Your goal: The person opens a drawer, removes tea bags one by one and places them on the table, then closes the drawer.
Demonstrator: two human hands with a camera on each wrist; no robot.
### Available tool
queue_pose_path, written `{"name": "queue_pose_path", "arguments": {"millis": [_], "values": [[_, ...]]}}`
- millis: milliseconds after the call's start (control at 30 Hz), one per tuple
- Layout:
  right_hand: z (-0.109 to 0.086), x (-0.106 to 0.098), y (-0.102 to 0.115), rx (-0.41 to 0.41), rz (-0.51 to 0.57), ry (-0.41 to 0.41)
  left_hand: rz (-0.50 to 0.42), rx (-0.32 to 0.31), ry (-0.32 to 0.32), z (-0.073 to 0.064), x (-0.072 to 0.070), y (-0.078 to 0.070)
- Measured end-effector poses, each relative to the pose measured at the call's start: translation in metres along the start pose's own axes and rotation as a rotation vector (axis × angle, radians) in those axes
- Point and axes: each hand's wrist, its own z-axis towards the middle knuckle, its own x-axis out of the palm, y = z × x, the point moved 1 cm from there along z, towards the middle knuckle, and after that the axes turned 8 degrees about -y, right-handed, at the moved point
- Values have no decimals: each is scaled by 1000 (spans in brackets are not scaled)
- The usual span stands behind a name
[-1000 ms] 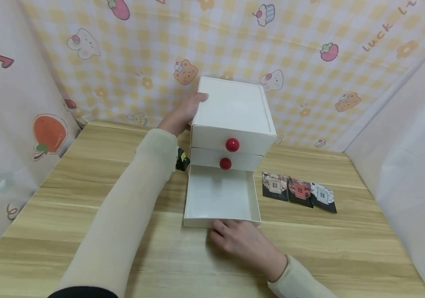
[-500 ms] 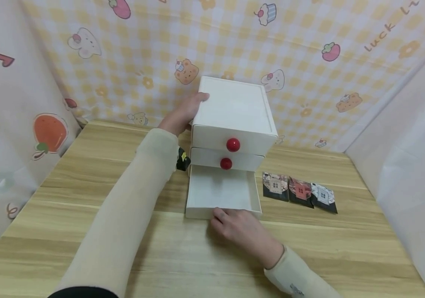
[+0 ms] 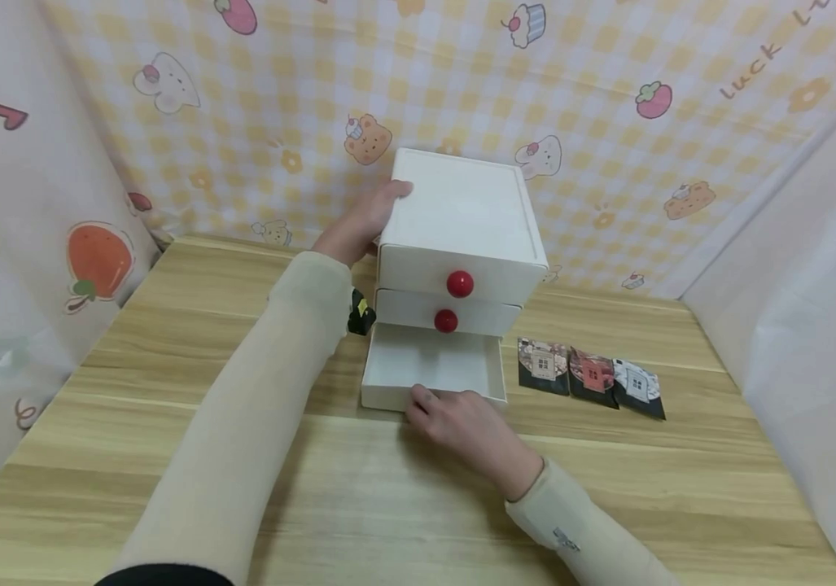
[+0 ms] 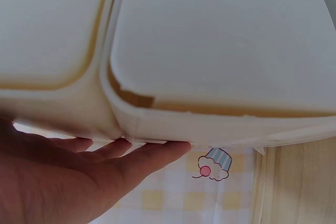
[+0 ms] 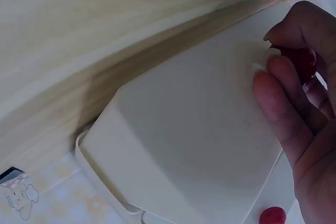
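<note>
A white three-tier drawer cabinet (image 3: 465, 207) stands on the table against the back cloth. Its bottom drawer (image 3: 388, 397) is pulled partway out, its bare white floor showing. My right hand (image 3: 470, 430) is at the drawer's front, thumb and fingers pinching its red knob (image 5: 302, 65), which the hand hides in the head view. At the cabinet's left side is my left hand (image 3: 368, 218), thumb over the top edge. In the left wrist view its fingers (image 4: 152, 158) lie fairly straight along the white casing. The upper drawer (image 3: 418, 267) and middle drawer (image 3: 406, 306) are closed.
Three small dark packets (image 3: 544, 366) with printed fronts lie in a row right of the cabinet. The wood-grain table (image 3: 359, 505) is bounded by a yellow checked cloth (image 3: 242, 146) behind and white cloths at both sides.
My right hand has moved away from me, and the bottom drawer has slid partway inward with it. My left hand has stayed on the cabinet's side.
</note>
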Motion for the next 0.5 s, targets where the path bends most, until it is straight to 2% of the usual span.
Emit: {"name": "queue_pose_path", "arguments": {"millis": [300,500], "values": [[4,6,-12,93,38,78,11,6,9,-1,-1,0],[9,13,-17,103,43,119,4,9,18,-2,-1,0]]}}
